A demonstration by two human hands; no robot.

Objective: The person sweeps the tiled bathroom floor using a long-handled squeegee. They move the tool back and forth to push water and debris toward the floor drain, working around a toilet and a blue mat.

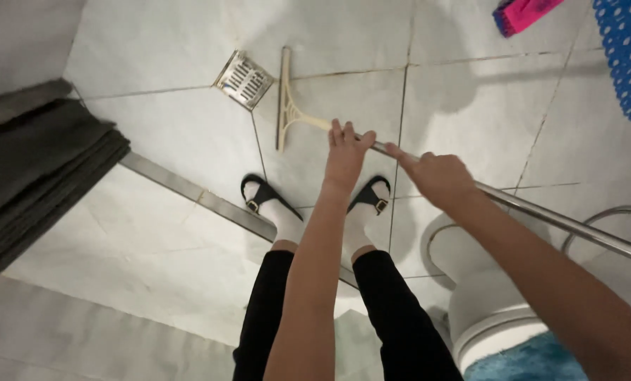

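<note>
My forearms fill the near view, reaching down past my black trousers and sandals. My left hand [345, 156] sits low on the squeegee [285, 106] handle, fingers wrapped over the top of it near where the metal pole meets the cream head. My right hand [435, 176] is closed around the pole [541, 212] just behind the left, knuckles up; whether the thumb closes underneath I cannot tell. The pole runs back past my right arm and off to the side.

The blade lies on the tile floor [167, 134] just beyond my left fingertips, standing on edge, its far end close beside the square metal drain [243, 80]. The drain's grate looks tilted, one corner raised.

To do this stroke well, I judge the blade should stay flat against the tile along its whole length, pressure coming from the forward hand while the rear hand steers. Short pulls toward the drain seem better than long ones, and I should keep the blade clear of the grate's raised corner.

Beside my right arm is the toilet [485, 303]; far beyond my right hand lie a pink cloth [524, 14] and a blue mat [629, 56].
</note>
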